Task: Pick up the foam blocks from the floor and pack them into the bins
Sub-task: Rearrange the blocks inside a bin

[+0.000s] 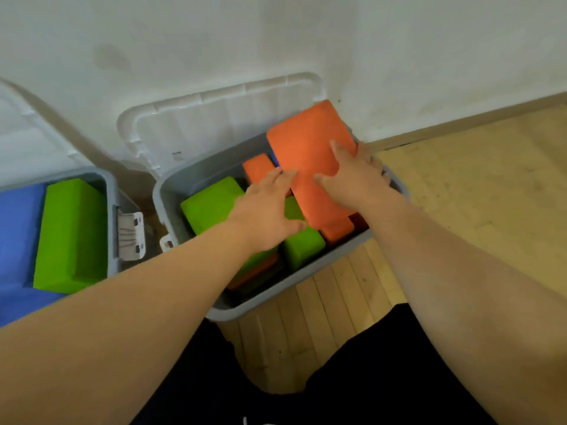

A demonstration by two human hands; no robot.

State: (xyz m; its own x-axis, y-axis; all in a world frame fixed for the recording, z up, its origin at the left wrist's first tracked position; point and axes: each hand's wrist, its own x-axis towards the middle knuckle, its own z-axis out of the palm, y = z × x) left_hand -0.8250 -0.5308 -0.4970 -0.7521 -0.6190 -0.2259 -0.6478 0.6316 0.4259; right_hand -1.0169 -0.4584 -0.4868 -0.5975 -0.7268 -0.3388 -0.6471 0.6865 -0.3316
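Both forearms reach forward from the bottom of frame, converging over the centre bin [227,311].

Large orange block [306,142] is held between both hands, tilted with its far end raised toward the wall. Its near end dips into the right half of the bin, on top of the other blocks.

Left hand [270,207]: palm down, fingers curled onto the block's left edge, thumb tucked at the near corner.

Right hand [359,176]: thumb and index spread flat on the top face, remaining fingers wrapped over the right edge. Clamped on the block.

Already in the centre bin: green block [211,200], second green block [303,246], smaller orange block [259,168].

Left bin [112,210], just beside, holds a blue block [18,225] and a green one [70,234].

White lid [221,118] leans on the wall behind the centre bin. Both bins sit on the wood floor [460,194].
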